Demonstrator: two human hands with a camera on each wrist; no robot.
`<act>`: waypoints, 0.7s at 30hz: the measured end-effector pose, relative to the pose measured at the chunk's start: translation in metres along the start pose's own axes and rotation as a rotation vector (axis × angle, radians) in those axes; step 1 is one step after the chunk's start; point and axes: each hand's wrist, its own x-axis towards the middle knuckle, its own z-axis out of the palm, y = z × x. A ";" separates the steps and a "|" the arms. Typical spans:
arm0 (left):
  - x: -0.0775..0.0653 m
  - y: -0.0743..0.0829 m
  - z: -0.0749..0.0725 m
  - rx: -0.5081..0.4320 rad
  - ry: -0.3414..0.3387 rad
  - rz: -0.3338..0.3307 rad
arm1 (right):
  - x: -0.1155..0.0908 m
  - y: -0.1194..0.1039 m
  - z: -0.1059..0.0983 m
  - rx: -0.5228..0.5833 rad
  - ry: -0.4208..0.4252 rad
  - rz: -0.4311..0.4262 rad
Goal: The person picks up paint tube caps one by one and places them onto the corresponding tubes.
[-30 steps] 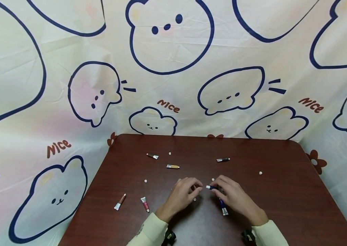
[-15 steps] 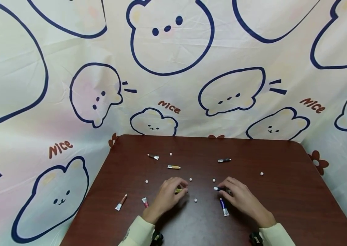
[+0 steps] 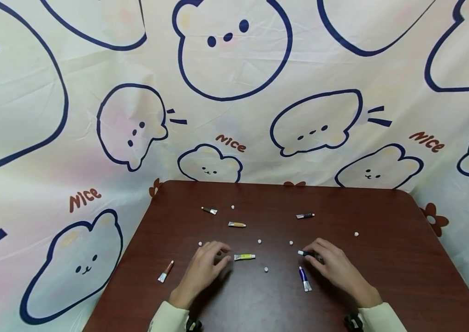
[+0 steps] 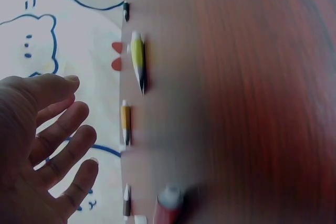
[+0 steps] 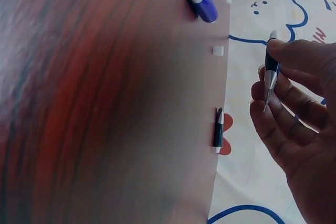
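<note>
My right hand [image 3: 335, 269] pinches a dark blue paint tube [image 5: 271, 66] between thumb and fingers, its white cap pointing left in the head view. My left hand [image 3: 203, 269] holds nothing; its fingers are spread and loosely bent above the left half of the table. To the right of that hand a yellow paint tube [image 3: 244, 257] lies on the wood. A red paint tube [image 4: 167, 211] shows at the bottom of the left wrist view and is hidden behind the hand in the head view. Just below the right hand lies a purple paint tube [image 3: 305, 279].
On the brown table [image 3: 259, 304] lie more paint tubes: an ochre one [image 3: 237, 224], a dark brown one [image 3: 209, 210], a black one [image 3: 305, 216] and a reddish-brown one [image 3: 166, 271]. Several small white pieces [image 3: 266, 269] are scattered among them. A patterned cloth [image 3: 234, 115] hangs behind.
My left hand has let go of the yellow tube, leaving it on the table, and moved left over the red tube. My right hand has shifted slightly right with the dark blue tube.
</note>
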 end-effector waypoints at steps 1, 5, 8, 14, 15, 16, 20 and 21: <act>-0.001 -0.002 -0.001 0.006 0.005 -0.009 | 0.000 0.001 -0.001 0.001 0.000 0.006; -0.008 -0.008 -0.006 0.015 0.014 -0.063 | -0.002 0.002 0.000 -0.005 0.002 0.009; -0.012 -0.012 -0.008 0.014 0.022 -0.084 | -0.003 0.003 0.001 -0.016 0.008 0.006; -0.016 -0.018 -0.017 0.025 0.035 -0.113 | -0.006 0.006 -0.001 -0.033 -0.008 0.065; -0.016 -0.019 -0.018 0.029 0.032 -0.129 | -0.007 0.006 -0.001 -0.037 -0.009 0.072; -0.017 -0.020 -0.020 0.037 0.030 -0.143 | -0.008 0.007 -0.002 -0.039 -0.008 0.075; -0.021 -0.025 -0.026 0.073 0.023 -0.192 | -0.010 0.013 -0.003 -0.056 0.008 0.069; -0.022 -0.026 -0.028 0.078 0.026 -0.194 | -0.010 0.014 -0.003 -0.057 0.011 0.069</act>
